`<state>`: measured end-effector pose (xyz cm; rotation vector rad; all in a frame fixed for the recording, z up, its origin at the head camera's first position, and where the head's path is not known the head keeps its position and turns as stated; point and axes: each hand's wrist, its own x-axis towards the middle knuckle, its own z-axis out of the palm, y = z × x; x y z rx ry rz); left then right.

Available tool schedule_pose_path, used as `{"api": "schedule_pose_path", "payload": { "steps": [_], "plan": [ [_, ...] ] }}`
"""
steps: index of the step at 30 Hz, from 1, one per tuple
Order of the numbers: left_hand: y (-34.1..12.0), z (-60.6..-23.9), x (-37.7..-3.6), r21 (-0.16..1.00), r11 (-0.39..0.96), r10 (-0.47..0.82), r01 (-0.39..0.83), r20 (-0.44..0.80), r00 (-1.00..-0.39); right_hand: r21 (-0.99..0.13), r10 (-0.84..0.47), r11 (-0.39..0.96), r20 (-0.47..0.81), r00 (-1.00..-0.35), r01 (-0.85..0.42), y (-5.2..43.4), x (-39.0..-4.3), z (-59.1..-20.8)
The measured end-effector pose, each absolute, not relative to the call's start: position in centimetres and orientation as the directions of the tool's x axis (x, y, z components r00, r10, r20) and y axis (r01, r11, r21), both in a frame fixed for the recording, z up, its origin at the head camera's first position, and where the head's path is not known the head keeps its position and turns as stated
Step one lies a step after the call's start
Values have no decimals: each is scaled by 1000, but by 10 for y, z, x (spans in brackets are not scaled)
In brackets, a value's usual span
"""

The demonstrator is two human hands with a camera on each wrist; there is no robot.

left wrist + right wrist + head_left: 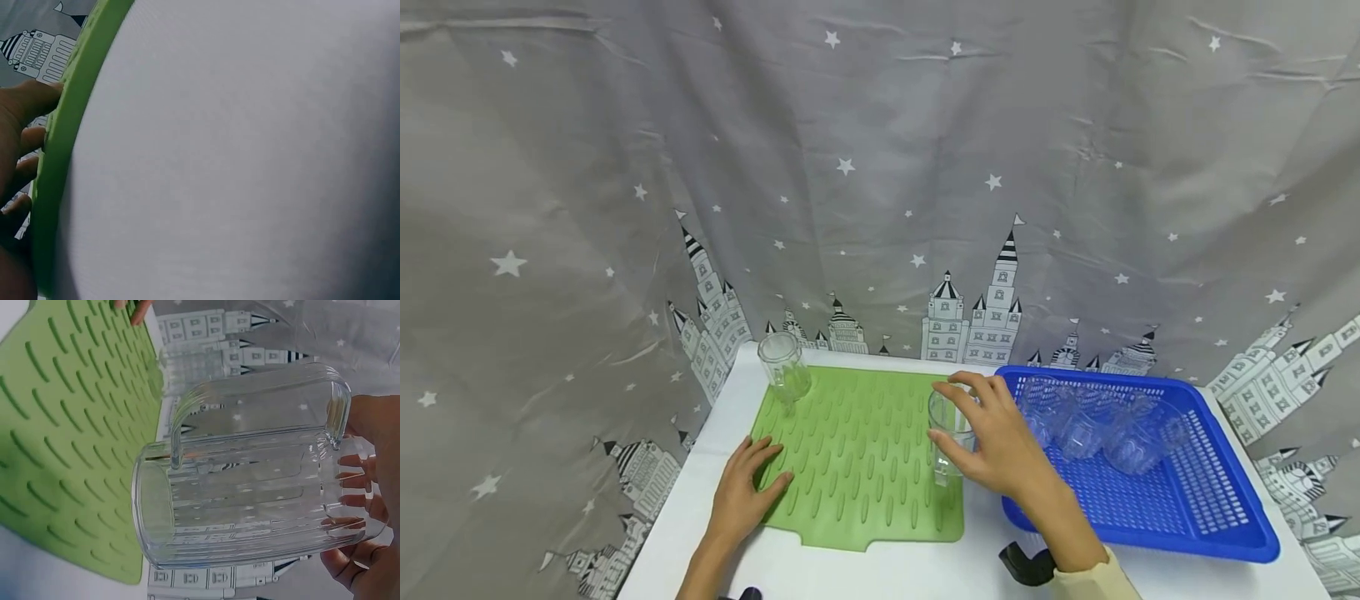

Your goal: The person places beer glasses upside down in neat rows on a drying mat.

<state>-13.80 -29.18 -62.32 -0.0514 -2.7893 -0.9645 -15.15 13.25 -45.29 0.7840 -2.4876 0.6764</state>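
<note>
Glass mug (950, 433), clear and ribbed with a handle, is held by the right hand (1000, 442) over the right side of a green drying mat (857, 467), fingers curled round its top end; the right wrist view shows it gripped by that end with the open mouth facing away, so it seems to be going down upside down, though whether it already touches the mat cannot be told. One glass (784, 368) already stands on the mat's far left corner. Several more clear glasses (1097, 425) lie jumbled in the blue basket (1225, 525) just beside the mat, on the right, so most of the unloading appears left to do. The left hand (741, 492) rests flat, fingers spread, on the mat's near left edge, holding it down on the white table (925, 575).
</note>
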Motion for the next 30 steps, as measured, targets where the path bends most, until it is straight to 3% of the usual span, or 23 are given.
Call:
{"api": "schedule_pose_path", "payload": {
  "steps": [9, 23, 30],
  "plan": [
    [-287, -617, -135, 615, 783, -28, 88, 176, -984, -344, -427, 695, 509, -747, -632, 109, -154, -454],
    [-273, -608, -119, 589, 800, -34, 115, 236, -971, -356, -499, 617, 513, -699, -702, 61, -158, -452],
    [-267, -601, -116, 605, 787, -1, 122, 198, -980, -348, -536, 610, 481, -694, -712, 46, -156, -451]
  ]
}}
